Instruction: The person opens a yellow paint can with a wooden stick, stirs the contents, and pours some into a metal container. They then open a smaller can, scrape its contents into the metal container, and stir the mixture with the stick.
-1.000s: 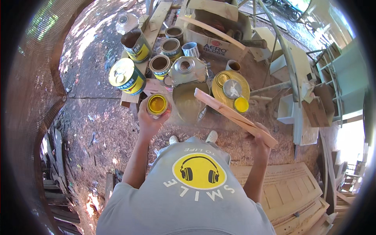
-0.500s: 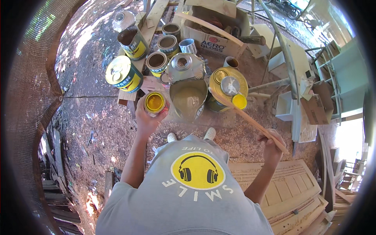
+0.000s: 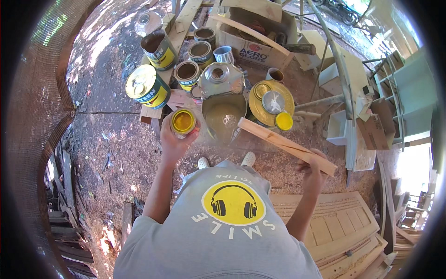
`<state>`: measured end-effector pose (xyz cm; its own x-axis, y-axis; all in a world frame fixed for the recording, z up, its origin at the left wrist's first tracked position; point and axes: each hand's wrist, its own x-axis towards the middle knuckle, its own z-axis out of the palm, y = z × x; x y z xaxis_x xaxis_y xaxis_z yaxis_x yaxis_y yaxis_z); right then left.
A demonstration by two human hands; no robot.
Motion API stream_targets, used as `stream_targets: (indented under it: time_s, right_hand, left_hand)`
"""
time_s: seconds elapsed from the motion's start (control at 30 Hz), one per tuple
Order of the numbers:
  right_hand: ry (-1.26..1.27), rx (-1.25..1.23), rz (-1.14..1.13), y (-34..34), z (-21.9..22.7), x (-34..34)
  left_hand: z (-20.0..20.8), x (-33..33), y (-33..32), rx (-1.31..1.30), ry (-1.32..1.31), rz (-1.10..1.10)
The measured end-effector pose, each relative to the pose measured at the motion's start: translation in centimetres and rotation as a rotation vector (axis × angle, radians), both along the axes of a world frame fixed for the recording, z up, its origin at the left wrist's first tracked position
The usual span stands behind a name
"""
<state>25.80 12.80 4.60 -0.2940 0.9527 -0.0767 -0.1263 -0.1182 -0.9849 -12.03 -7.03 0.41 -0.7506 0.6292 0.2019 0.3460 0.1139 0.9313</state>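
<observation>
The left hand (image 3: 173, 145) has its fingers clamped round a small open tin of yellow paint (image 3: 183, 121). The right hand (image 3: 313, 174) has its fingers gripping a wooden stick (image 3: 281, 140), which extends leftward and forward from them. Between both, farther forward, is a large open paint can (image 3: 225, 114).

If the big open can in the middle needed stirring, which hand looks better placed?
Probably the right hand: it holds a wooden strip, whose far end appears beside the big open can in this view. The left hand is occupied, holding a small can that is yellow inside.
</observation>
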Motion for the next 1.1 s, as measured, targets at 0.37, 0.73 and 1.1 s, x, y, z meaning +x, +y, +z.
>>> stream_targets:
  time_s: [0.37, 0.73, 1.1]
  right_hand:
    - [0.252, -0.134, 0.136, -0.8, -1.1, -3.8]
    - [-0.104, -0.016, -0.160, -1.1, 0.8, -5.5]
    - [-0.018, 0.139, -0.206, -0.9, 2.0, -3.4]
  left_hand:
    - [-1.3, -0.3, -0.2, -0.011, 0.068, 0.024]
    - [-2.0, -0.7, -0.1, -0.039, 0.089, 0.027]
    - [-1.6, -0.8, 0.0, -0.071, 0.112, 0.035]
